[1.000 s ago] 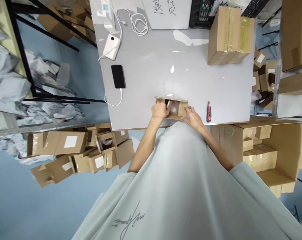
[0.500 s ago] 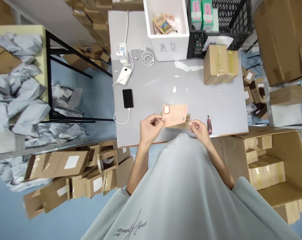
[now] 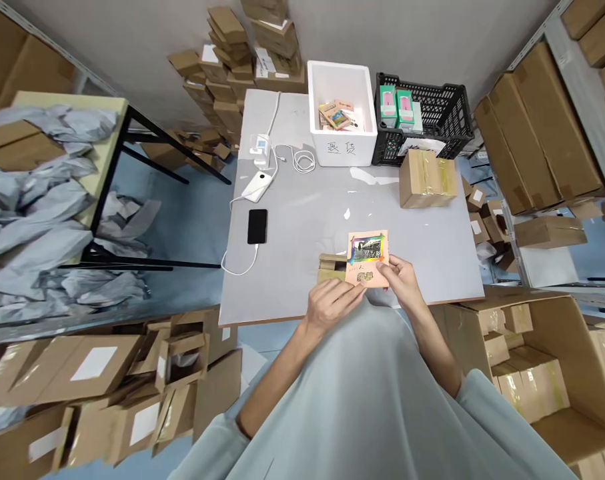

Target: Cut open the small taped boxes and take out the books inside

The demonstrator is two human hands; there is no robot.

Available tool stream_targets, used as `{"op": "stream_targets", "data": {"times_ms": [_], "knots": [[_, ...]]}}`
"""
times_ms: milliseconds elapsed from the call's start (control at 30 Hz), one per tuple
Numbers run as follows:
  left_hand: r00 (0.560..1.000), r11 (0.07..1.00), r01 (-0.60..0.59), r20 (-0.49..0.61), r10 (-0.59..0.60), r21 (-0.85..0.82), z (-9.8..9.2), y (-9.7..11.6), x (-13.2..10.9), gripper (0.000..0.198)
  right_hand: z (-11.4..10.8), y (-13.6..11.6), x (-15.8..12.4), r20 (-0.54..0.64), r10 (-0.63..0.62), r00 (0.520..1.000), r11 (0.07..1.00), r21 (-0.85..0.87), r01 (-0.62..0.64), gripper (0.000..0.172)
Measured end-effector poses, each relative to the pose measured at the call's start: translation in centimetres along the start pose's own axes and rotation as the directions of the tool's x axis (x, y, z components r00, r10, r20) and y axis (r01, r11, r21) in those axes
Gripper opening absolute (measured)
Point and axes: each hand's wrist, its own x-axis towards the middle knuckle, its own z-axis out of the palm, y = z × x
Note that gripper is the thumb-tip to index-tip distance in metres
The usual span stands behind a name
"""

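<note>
The glossy grey rectangular table (image 3: 297,217) ends toward the person in a thin brown edge; both forearms cross that edge, and the light grey-green cloth garment (image 3: 382,387) reaches up to it between them. On the left, a black rectangular phone (image 3: 257,227) with a thin white cable (image 3: 242,273) lies near the table's side edge, well apart from the hands. The far edge is bounded by a white foam box (image 3: 345,149) with handwritten black characters and, just beside it, a black latticed plastic crate (image 3: 449,127). Brown cardboard cartons with glossy tape (image 3: 427,181) stand in front of the crate, near the right edge. A broad stretch of grey tabletop lies between these and the hands.

The flat, rectangular peach-coloured packet (image 3: 368,248), printed with a rainbow-framed dark picture, is at the right hand (image 3: 403,283), close to the front edge. That hand grips its lower right side, thumb on the printed face. The left hand (image 3: 329,303) is at the packet's lower left corner, fingers bent and close together; whether it grips cannot be determined. A small brown cardboard box (image 3: 331,268) lies just beyond the left hand, its right part hidden behind the packet.
</note>
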Motion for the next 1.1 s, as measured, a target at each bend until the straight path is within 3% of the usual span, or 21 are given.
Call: {"op": "stream_targets", "data": {"times_ms": [67,100,133,233,300,367,433,600,667,700,767,833,900,1000,1100], "knots": [[0.988,0.978,0.156,0.006,-0.156,-0.139,0.2,0.1,-0.5,0.011,-0.4,0.4,0.2,-0.005,-0.013,1.000,1.000,0.019,0.013,0.052],[0.960,0.938,0.275,0.001,-0.281,-0.209,0.3,0.1,-0.8,0.015,-0.6,0.6,0.1,-0.005,-0.019,1.000,0.999,0.035,0.019,0.050],[0.905,0.871,0.409,-0.005,-0.426,-0.270,0.2,0.0,-0.9,0.025,-0.7,0.7,0.0,-0.002,-0.022,1.000,0.999,0.050,0.022,0.049],[0.620,0.538,0.717,0.054,-0.782,-0.444,-0.1,-0.6,-0.8,0.037,-0.9,0.9,-0.5,0.012,-0.012,1.000,0.998,0.063,0.011,0.048],[0.483,0.302,0.775,0.211,-0.850,-0.556,-0.2,-1.1,-0.3,0.040,-0.9,1.0,-0.7,0.009,-0.019,1.000,0.999,0.046,0.018,0.049],[0.435,0.137,0.784,0.379,-0.817,-0.605,0.1,-1.3,0.3,0.052,-0.8,1.2,-0.8,-0.001,-0.036,0.999,0.999,0.014,0.036,0.050],[0.407,0.063,0.802,0.466,-0.786,-0.594,0.5,-1.2,0.7,0.054,-0.8,1.4,-0.7,-0.003,-0.054,0.999,0.998,-0.025,0.054,0.050],[0.324,-0.014,0.824,0.491,-0.808,-0.567,1.7,-0.8,0.4,0.046,-1.5,2.5,0.1,0.065,-0.103,0.993,0.989,-0.102,0.109,0.047],[0.359,0.067,0.832,0.441,-0.823,-0.551,1.8,-1.1,0.1,0.043,-1.9,3.0,0.3,0.036,-0.161,0.986,0.964,-0.207,0.165,0.049],[0.402,0.160,0.839,0.394,-0.827,-0.521,1.7,-1.4,0.0,0.040,-2.1,3.1,0.4,-0.017,-0.224,0.974,0.930,-0.304,0.208,0.051],[0.534,0.415,0.825,0.290,-0.794,-0.383,1.4,-2.0,-0.3,0.030,-2.5,3.2,0.3,-0.103,-0.399,0.911,0.786,-0.550,0.282,0.054],[0.681,0.653,0.731,0.251,-0.688,-0.196,1.1,-2.5,-0.3,0.022,-2.7,3.2,-0.1,-0.028,-0.524,0.851,0.586,-0.738,0.336,0.050],[0.777,0.801,0.595,0.303,-0.552,-0.066,0.9,-2.9,-0.4,0.019,-2.6,3.2,-0.4,0.162,-0.511,0.844,0.431,-0.802,0.414,0.042],[0.814,0.892,0.451,0.406,-0.416,0.010,0.9,-3.0,-0.4,0.020,-2.3,3.7,-0.3,0.375,-0.365,0.852,0.323,-0.807,0.494,0.036],[0.806,0.913,0.406,0.455,-0.379,0.042,1.0,-2.5,-0.4,0.022,-2.0,4.6,0.1,0.435,-0.269,0.859,0.276,-0.820,0.501,0.028]]}}
